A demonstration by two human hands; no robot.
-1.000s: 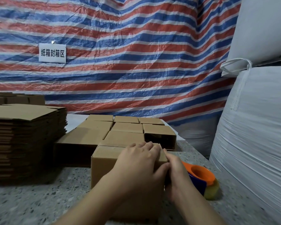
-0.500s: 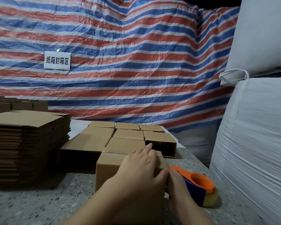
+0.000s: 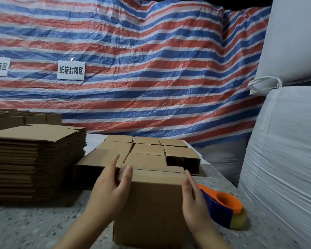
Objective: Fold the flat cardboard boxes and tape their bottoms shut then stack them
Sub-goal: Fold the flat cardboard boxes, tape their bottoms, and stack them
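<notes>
A folded cardboard box (image 3: pixel 154 203) stands upright on the speckled table in front of me. My left hand (image 3: pixel 109 187) lies flat against its left side with straight fingers and the thumb on the front upper corner. My right hand (image 3: pixel 192 200) lies flat against its right side, fingers straight. An orange and blue tape dispenser (image 3: pixel 223 207) rests on the table just right of my right hand. Behind the box sits a group of several folded boxes (image 3: pixel 147 151). A tall pile of flat boxes (image 3: pixel 34 159) stands at the left.
Big white sacks (image 3: pixel 285 141) rise along the right side of the table (image 3: pixel 25 227). A striped tarp (image 3: pixel 151 69) with white paper signs hangs behind. More flat cardboard (image 3: pixel 16 117) lies at the far left back.
My left hand has come off the top of the box and moved to its left side. My right hand has straightened against the right side. The view has tilted upward.
</notes>
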